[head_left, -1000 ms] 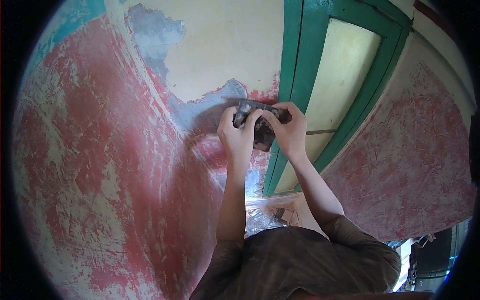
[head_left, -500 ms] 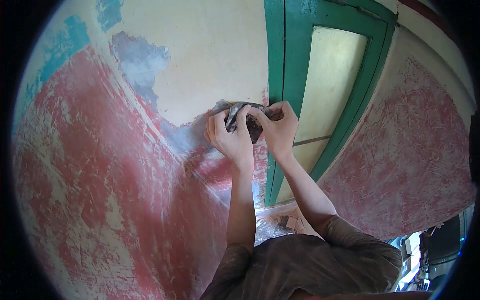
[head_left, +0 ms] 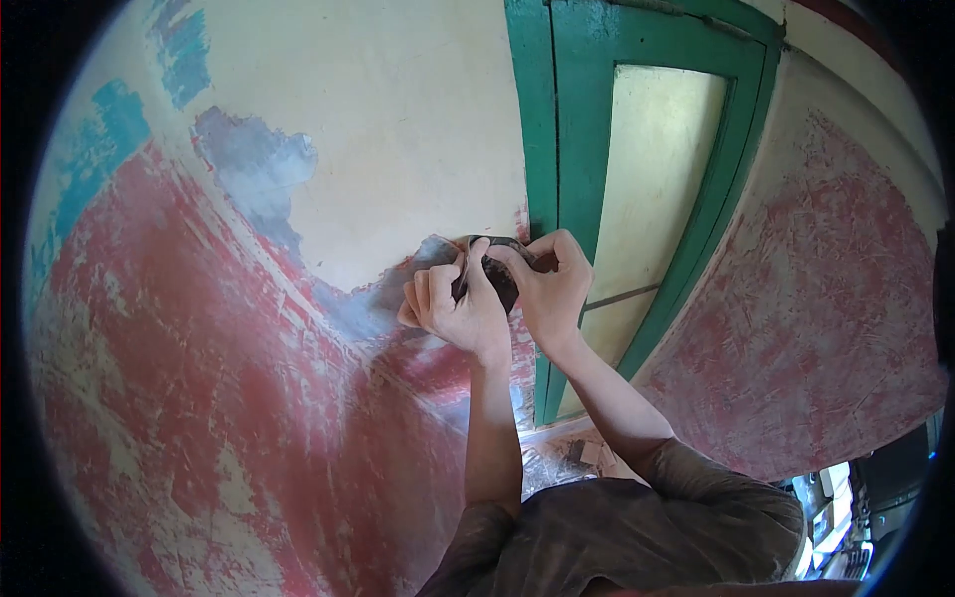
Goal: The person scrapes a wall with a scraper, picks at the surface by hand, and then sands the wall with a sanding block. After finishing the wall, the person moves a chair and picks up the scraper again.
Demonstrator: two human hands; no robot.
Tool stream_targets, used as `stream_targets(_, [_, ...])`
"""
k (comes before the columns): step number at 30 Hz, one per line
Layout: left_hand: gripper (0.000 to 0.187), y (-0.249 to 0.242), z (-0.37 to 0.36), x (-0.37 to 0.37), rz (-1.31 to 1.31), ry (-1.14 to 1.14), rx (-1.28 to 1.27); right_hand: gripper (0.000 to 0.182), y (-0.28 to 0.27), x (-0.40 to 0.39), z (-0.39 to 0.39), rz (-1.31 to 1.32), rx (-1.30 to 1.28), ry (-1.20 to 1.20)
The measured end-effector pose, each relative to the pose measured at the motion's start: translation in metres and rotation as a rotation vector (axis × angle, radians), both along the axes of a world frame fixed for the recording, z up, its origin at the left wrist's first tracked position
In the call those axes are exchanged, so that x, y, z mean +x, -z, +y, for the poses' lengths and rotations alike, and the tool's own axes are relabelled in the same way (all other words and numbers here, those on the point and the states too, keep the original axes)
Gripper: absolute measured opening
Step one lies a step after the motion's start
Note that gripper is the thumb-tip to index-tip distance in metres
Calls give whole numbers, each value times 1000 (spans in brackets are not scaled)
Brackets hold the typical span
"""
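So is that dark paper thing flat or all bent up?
Bent. The dark sheet curves over at its top edge, pinched between the left hand and right hand, against the wall.

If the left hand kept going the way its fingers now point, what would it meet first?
The left hand is curled on the dark folded sheet, fingers pointing up-right. Past the sheet it would probably meet the green door frame, though the right hand sits close and depth is unclear.
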State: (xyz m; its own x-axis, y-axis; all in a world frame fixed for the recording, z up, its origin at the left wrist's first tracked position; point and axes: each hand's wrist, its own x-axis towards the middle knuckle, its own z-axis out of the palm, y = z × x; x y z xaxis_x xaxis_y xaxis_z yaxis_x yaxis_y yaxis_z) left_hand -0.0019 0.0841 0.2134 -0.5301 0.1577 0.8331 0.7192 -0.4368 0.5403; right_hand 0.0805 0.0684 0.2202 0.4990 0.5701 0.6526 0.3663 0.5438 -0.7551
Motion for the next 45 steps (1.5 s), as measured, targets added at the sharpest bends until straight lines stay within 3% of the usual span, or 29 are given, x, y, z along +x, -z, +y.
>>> stream_targets(6, [37, 12, 6, 9, -47, 23, 32, 31, 19, 3, 9, 51, 106, -31])
stream_targets(8, [38, 12, 6, 9, -35, 7, 38, 30, 20, 6, 17, -189, 291, 120])
stream_targets(11, [39, 8, 6, 5, -6, -11, 49, 29, 20, 1, 25, -152, 378, 122])
stream_targets(15, [43, -10, 11, -6, -32, -12, 159, 30, 8, -7, 31, -162, 391, 101])
stream_targets(17, [43, -17, 16, -20, -61, -12, 71, 33, -23, -18, 26, -220, 443, 163])
stream_targets(21, [45, -19, 21, -21, -63, 43, 109, 37, -28, -15, 19, -229, 344, 183])
stream_targets(30, [46, 19, 10, 4, 63, -45, 113, 39, 40, 9, 29, -166, 398, 141])
stream_targets(34, [45, -33, 15, -21, -40, -39, 109, 33, -30, -13, 31, -300, 485, 139])
stream_targets(36, [44, -34, 18, -26, -25, -4, 143, 35, -37, -18, 31, -306, 486, 159])
stream_targets(42, [42, 29, 17, 5, 36, -4, 165, 39, 31, 8, 25, -290, 381, 234])
stream_targets(45, [43, 27, 13, 3, 61, -16, 125, 37, 41, 8, 28, -216, 398, 151])
